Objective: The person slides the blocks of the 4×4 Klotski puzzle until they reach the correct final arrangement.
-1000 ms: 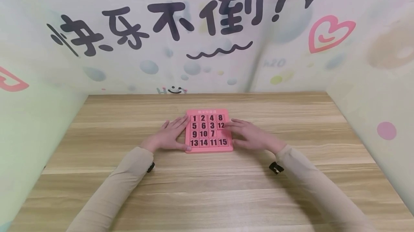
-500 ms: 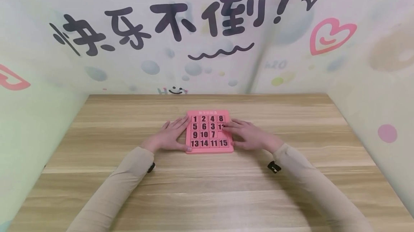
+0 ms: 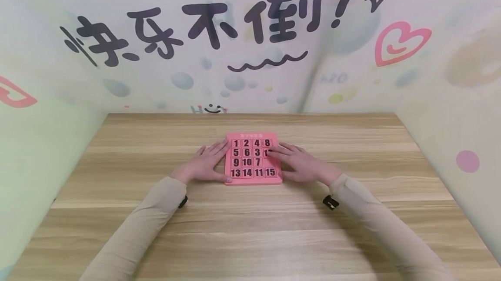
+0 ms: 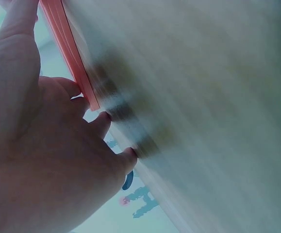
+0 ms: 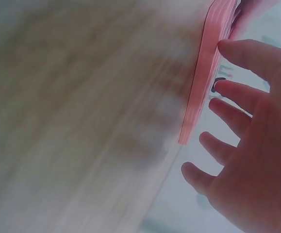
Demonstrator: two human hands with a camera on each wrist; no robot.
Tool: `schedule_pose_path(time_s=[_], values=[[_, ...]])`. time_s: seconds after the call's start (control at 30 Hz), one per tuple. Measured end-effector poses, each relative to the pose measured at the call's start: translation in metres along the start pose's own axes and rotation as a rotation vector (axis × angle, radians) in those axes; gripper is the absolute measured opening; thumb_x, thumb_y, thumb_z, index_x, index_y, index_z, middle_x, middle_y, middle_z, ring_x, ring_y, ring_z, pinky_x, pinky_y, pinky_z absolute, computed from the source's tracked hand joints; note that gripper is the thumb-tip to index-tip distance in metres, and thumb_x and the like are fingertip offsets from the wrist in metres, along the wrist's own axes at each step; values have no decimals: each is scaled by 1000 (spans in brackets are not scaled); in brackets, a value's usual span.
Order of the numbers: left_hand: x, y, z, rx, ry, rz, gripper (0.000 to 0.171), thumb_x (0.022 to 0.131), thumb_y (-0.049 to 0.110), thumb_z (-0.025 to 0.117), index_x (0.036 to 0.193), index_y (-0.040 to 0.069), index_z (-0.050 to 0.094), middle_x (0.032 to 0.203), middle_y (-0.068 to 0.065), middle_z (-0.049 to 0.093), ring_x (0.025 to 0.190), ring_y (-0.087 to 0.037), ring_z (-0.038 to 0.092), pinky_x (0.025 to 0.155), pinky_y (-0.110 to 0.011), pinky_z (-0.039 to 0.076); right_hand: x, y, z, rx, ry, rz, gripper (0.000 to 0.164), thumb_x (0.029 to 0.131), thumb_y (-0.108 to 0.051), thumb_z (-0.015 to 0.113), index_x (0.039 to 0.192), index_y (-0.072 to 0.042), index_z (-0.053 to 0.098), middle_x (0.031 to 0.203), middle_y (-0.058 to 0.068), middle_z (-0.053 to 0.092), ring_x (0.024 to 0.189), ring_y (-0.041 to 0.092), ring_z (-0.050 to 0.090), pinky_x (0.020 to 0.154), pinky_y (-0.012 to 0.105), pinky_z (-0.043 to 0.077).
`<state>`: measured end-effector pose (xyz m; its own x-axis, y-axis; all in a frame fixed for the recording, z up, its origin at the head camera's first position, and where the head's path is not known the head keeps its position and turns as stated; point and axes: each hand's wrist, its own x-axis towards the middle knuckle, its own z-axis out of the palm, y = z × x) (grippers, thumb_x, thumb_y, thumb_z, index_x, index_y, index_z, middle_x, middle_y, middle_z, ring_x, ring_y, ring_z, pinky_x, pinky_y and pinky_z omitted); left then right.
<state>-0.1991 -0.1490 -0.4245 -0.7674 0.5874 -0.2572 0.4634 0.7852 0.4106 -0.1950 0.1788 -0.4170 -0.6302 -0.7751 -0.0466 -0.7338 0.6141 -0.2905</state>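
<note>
A pink number sliding puzzle (image 3: 253, 181) lies flat on the table. Along its left side my left hand (image 3: 201, 165) rests, fingers extended toward the upper edge and thumb at the lower left corner. From the right, my right hand (image 3: 305, 165) reaches over the frame, its fingertips on the tile marked 12 (image 3: 265, 152), partly hiding it. Below that tile is a gap without a tile. In the right wrist view the thumb (image 5: 242, 51) is right at the puzzle's pink side (image 5: 203, 77). The left wrist view shows fingers beside the puzzle's edge (image 4: 72, 53).
The wood-grain table (image 3: 250, 237) extends around the puzzle. A printed wall sheet (image 3: 195, 89) stands behind it, with pale side walls left and right. A black wrist-worn piece (image 3: 330, 202) hangs below the right sleeve (image 3: 375, 215).
My right hand has moved slightly left over the puzzle, its fingertips covering more of the tile marked 12. My left hand has kept its place.
</note>
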Motion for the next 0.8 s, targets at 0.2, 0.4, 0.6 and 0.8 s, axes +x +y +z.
schedule_pose_path(time_s=[0.2, 0.4, 0.6, 0.8], values=[[1, 0, 2, -6, 2, 9, 110, 81, 61, 66, 155, 7, 5, 161, -10, -2, 145, -34, 1, 113, -58, -3, -1, -1, -1, 12, -43, 21, 57, 95, -24, 59, 146, -4, 41, 152, 16, 33, 139, 45, 22, 110, 64, 16], [1, 1, 0, -1, 3, 2, 111, 81, 62, 66, 155, 8, 4, 161, -9, -2, 146, -33, 0, 113, -57, -3, -8, -4, -1, 18, -80, 5, 55, 94, -19, 58, 146, -7, 42, 152, 14, 34, 140, 43, 23, 110, 64, 15], [0, 2, -1, -6, 2, -1, 111, 81, 62, 66, 155, 8, 4, 161, -9, -2, 146, -33, 0, 113, -57, -4, -16, -8, -3, 24, -109, -25, 58, 93, -18, 58, 147, -10, 41, 152, 13, 35, 139, 40, 26, 110, 64, 14], [0, 2, -1, -7, 0, 0, 111, 81, 61, 67, 155, 8, 4, 161, -10, -2, 145, -34, 0, 113, -57, -4, -15, -5, -1, 51, -55, -47, 60, 92, -16, 59, 147, -6, 39, 152, 15, 35, 140, 42, 24, 110, 65, 13]])
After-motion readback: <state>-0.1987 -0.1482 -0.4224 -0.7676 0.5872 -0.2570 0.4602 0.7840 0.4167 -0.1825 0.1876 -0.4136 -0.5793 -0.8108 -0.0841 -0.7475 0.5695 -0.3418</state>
